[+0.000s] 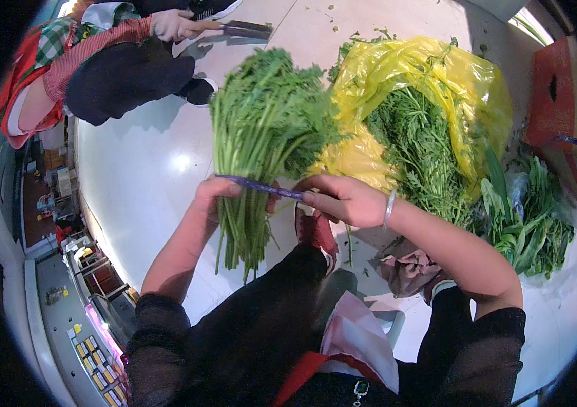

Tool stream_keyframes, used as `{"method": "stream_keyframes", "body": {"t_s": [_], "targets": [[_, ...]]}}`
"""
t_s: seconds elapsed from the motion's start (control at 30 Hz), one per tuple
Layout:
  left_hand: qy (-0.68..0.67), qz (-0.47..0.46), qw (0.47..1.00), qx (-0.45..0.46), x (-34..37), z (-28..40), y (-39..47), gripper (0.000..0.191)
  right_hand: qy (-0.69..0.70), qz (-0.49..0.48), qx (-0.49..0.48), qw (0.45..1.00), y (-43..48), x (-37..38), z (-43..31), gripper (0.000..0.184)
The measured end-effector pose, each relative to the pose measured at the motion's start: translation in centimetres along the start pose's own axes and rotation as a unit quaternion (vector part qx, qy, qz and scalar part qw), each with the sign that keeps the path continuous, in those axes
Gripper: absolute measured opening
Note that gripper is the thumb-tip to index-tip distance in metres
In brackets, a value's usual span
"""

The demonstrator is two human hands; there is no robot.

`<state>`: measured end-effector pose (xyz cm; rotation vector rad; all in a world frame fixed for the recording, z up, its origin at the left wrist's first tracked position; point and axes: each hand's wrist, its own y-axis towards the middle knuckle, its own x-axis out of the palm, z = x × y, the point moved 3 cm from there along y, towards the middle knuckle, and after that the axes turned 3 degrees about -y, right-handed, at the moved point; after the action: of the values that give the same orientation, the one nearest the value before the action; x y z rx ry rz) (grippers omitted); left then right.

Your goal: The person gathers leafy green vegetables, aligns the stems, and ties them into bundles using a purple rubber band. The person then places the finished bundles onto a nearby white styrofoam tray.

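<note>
A bunch of leafy green vegetable stems (247,147) stands nearly upright before me, leaves at the top and stem ends hanging down. My left hand (217,196) grips the stems from the left, its thumb over a purple tie (255,184) that crosses their front. The tie's right end is pinched between thumb and fingers of my right hand (347,198), which wears a bracelet (389,207) at the wrist. Whether the tie passes behind the stems is hidden. Right of the bunch, a yellow plastic bag (476,84) lies open around more feathery greens (415,137).
Broad-leaved greens (527,219) lie on the floor at the right, below a red cardboard box (550,96). A crumpled brownish cloth (410,269) is near my foot. At the upper left, another person's gloved hand (172,25) holds a broad-bladed knife (247,29).
</note>
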<state>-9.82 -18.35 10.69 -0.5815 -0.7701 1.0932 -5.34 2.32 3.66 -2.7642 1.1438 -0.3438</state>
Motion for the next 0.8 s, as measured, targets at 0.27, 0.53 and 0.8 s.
{"method": "stream_keyframes", "body": {"t_s": [0.27, 0.53, 0.8], "targets": [[-0.024, -0.043, 0.998, -0.043, 2.4, -0.8, 0.0, 0.072, 0.093, 0.02, 0.007, 0.995, -1.0, 0.4, 0.9, 0.018], [-0.019, -0.12, 0.99, -0.069, 2.2, -0.9, 0.4, 0.068, 0.153, 0.035, 0.071, 0.985, -1.6, 0.8, 2.2, 0.013], [-0.079, -0.173, 0.973, -0.134, 3.4, -1.8, -0.5, 0.071, 0.219, 0.144, 0.028, 0.965, 0.2, 3.4, 5.1, 0.012]]}}
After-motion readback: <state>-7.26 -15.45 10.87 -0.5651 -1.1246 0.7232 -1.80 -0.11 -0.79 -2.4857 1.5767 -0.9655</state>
